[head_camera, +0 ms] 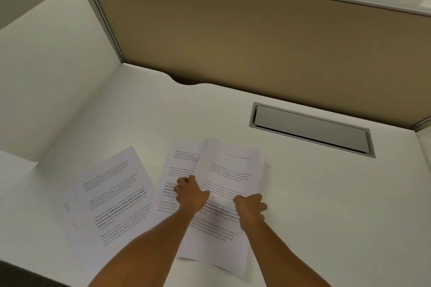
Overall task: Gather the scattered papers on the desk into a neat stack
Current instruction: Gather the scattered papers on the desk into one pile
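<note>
Under your fingers, your left hand [190, 196] and right hand [250, 208] curl closed on the top sheet [229, 184]; another page [112, 196] lies leftward, apart.

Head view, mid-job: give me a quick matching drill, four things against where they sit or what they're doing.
Things:
1. left hand
2. right hand
3. left sheet
4. cable hatch

States:
A. recessed in the desk, far right
B. lying alone, untouched
C. pressed on the seam of two overlapping sheets
D. gripping the top sheet's right side

Pairs: 1-C, 2-D, 3-B, 4-A
</note>
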{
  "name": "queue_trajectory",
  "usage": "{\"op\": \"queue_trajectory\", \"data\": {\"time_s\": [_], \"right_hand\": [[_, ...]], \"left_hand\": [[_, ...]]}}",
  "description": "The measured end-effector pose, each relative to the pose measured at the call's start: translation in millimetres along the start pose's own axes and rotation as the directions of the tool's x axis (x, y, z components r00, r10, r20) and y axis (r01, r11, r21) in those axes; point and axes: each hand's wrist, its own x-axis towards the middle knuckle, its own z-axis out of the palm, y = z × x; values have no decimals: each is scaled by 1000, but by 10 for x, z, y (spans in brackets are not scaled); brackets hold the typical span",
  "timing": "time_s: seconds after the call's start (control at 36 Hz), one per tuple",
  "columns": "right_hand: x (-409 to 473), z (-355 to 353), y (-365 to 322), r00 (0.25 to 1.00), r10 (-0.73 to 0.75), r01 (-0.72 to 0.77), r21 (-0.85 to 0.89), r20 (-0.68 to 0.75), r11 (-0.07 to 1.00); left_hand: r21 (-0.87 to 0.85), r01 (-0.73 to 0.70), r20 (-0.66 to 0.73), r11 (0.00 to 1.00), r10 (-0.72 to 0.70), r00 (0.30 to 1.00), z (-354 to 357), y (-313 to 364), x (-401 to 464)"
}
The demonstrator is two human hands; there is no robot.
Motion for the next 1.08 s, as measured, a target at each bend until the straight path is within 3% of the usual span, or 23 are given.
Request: {"op": "queue_trajectory", "data": {"time_s": [0.17, 0.39, 0.53, 0.86, 1.08], "right_hand": [[10, 18, -54, 996, -81, 71, 188, 45, 979], [64, 11, -16, 991, -123, 112, 181, 52, 977], [86, -25, 68, 985, -147, 119, 268, 88, 956], [96, -142, 269, 976, -168, 96, 414, 141, 905], [38, -315, 292, 937, -262, 108, 523, 229, 845]], "left_hand": [[-105, -25, 15, 994, 27, 1000, -66, -16, 16], [-147, -12, 14, 989, 14, 1000, -151, -6, -1], [-486, -21, 59, 874, 56, 997, -171, -44, -16], [-670, -38, 159, 741, 193, 968, -281, -51, -178], [-699, -18, 148, 715, 169, 974, -441, -135, -226]]}}
